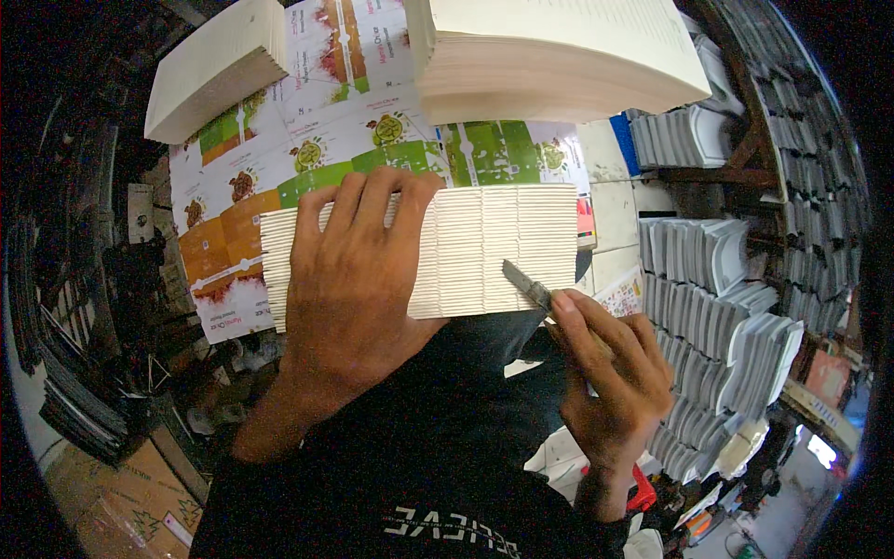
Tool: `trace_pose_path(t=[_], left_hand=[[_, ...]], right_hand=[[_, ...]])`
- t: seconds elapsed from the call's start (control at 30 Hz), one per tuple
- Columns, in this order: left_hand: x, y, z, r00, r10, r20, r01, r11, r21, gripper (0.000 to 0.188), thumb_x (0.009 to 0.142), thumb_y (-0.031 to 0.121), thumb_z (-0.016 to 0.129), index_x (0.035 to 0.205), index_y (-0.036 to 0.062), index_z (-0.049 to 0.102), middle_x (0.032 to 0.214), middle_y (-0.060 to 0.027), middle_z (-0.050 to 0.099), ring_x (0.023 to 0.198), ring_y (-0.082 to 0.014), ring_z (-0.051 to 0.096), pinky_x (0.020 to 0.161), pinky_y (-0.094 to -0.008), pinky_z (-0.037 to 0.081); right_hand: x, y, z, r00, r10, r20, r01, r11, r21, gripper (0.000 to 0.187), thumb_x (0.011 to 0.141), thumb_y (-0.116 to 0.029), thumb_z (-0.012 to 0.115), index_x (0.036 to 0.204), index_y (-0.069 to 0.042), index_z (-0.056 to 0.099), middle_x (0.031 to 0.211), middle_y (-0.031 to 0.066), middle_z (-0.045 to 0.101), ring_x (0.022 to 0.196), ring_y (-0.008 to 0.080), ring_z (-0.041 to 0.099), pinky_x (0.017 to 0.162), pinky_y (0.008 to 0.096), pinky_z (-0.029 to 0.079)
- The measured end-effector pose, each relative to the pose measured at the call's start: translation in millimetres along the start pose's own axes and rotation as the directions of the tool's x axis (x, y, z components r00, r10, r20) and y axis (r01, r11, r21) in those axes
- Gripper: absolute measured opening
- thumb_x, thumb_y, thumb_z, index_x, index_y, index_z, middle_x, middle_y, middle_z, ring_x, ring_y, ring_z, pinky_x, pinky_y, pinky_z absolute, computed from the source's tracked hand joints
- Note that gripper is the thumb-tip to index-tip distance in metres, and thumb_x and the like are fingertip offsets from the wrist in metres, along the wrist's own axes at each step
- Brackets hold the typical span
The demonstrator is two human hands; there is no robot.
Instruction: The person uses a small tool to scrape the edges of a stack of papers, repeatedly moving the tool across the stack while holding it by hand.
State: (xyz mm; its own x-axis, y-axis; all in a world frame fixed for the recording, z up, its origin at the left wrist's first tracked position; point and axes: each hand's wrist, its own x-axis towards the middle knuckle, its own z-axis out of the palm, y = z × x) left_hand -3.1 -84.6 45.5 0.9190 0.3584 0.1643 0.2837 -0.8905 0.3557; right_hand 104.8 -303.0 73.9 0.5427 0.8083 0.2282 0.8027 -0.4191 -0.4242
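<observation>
A stack of folded paper sections (503,224), cream white with many ridged spine folds, lies across the middle, close to my body. My left hand (358,252) presses over its left part, with the fingers curled over the far edge and the thumb hidden beneath the near side. In my right hand (615,373) a box cutter (526,284) is pinched between thumb and fingers. Its grey blade points up and left over the right part of the ridged folds; whether it touches them I cannot tell.
Printed sheets (307,154) in green, orange and white cover the table. Two thick paper stacks stand at the far side, one left (219,70) and one larger at right (559,65). Tall piles of folded paper (694,261) rise at my right. A cardboard box (121,503) sits lower left.
</observation>
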Motion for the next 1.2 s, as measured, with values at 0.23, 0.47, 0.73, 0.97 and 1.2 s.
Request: trace_pose_path(t=[0.23, 0.47, 0.73, 0.97, 1.2], left_hand=[[5, 0, 0, 1.000, 0.019, 0.006, -0.019, 1.000, 0.008, 0.080, 0.071, 0.035, 0.093, 0.135, 0.0029, 0.058, 0.127, -0.0157, 0.061, 0.124, -0.0339, 0.058, 0.110, -0.0495, 0.040], [-6, 4, -4, 0.999, -0.017, 0.051, 0.019, 0.999, -0.040, 0.076, 0.072, 0.034, 0.091, 0.134, 0.0038, 0.059, 0.125, -0.0162, 0.061, 0.123, -0.0343, 0.059, 0.110, -0.0500, 0.040], [-3, 5, -1, 1.000, -0.012, 0.018, 0.012, 1.000, -0.016, 0.075, 0.072, 0.034, 0.090, 0.133, 0.0039, 0.060, 0.123, -0.0152, 0.062, 0.121, -0.0330, 0.060, 0.107, -0.0492, 0.042], [-4, 4, -1, 1.000, -0.016, 0.027, 0.016, 1.000, -0.004, 0.076, 0.072, 0.034, 0.091, 0.133, 0.0042, 0.059, 0.121, -0.0146, 0.061, 0.120, -0.0327, 0.060, 0.106, -0.0495, 0.042], [-3, 4, -2, 0.999, -0.025, 0.031, 0.025, 1.000, -0.003, 0.077, 0.072, 0.035, 0.091, 0.134, 0.0036, 0.059, 0.121, -0.0146, 0.061, 0.120, -0.0329, 0.060, 0.106, -0.0493, 0.042]], right_hand=[[-8, 10, 17, 0.991, -0.057, -0.118, 0.053, 0.998, -0.038, 0.066, 0.068, 0.006, 0.072, 0.130, -0.014, 0.079, 0.127, 0.0032, 0.078, 0.080, 0.0216, 0.068, 0.065, 0.0311, 0.058], [12, 2, 21, 0.968, 0.005, -0.253, 0.009, 0.998, 0.054, 0.044, 0.082, 0.008, 0.084, 0.122, -0.011, 0.082, 0.111, 0.0109, 0.081, 0.088, 0.0235, 0.073, 0.073, 0.0327, 0.055], [1, 10, -2, 0.999, -0.049, -0.010, 0.049, 0.999, 0.014, 0.063, 0.072, 0.004, 0.077, 0.131, -0.017, 0.077, 0.123, 0.0003, 0.078, 0.077, 0.0212, 0.065, 0.060, 0.0326, 0.054], [9, -1, -7, 0.999, 0.021, 0.040, -0.023, 0.998, 0.058, 0.055, 0.077, 0.012, 0.080, 0.126, -0.013, 0.081, 0.113, 0.0093, 0.081, 0.078, 0.0245, 0.068, 0.069, 0.0335, 0.052], [0, 9, 8, 0.995, -0.088, -0.051, 0.088, 0.996, -0.002, 0.071, 0.067, 0.006, 0.073, 0.135, -0.015, 0.076, 0.125, 0.0034, 0.077, 0.079, 0.0214, 0.067, 0.064, 0.0332, 0.057]])
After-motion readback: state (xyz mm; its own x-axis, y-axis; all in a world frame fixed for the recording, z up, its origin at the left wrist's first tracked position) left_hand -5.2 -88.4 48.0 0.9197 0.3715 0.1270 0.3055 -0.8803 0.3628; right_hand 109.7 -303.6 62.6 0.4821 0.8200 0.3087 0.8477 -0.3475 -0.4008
